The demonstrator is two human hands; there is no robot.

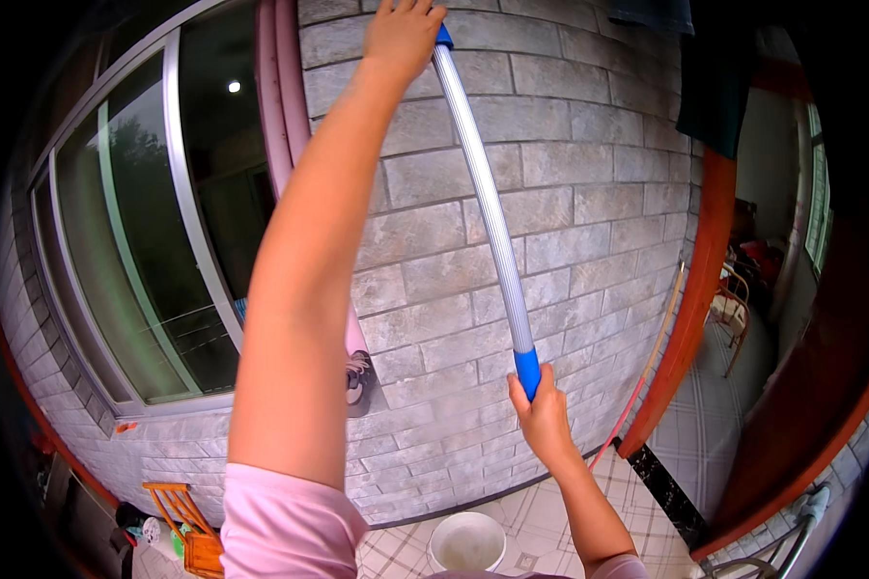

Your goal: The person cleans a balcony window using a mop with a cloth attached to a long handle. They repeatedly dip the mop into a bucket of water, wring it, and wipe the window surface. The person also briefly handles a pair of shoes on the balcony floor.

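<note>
A ribbed silver metal pole (481,181) with blue plastic ends runs at a slant in front of the tiled wall. My left hand (402,40) is raised high and wraps the pole beside its upper blue collar (444,36); the fingertips reach the picture's top edge. Lower down, my right hand (545,420) grips the blue grip (527,370) at the pole's bottom end. What the pole's upper end carries is out of view. Below my hands a white bucket (468,543) stands on the floor, with what looks like liquid inside.
A sliding window (137,239) and pink pipes (284,94) are on the left. A shoe (360,380) rests by the wall. A wooden chair (188,535) stands lower left. At right, a thin stick (652,362) leans near an open doorway's red-brown frame (684,340). Dark cloth (717,94) hangs above.
</note>
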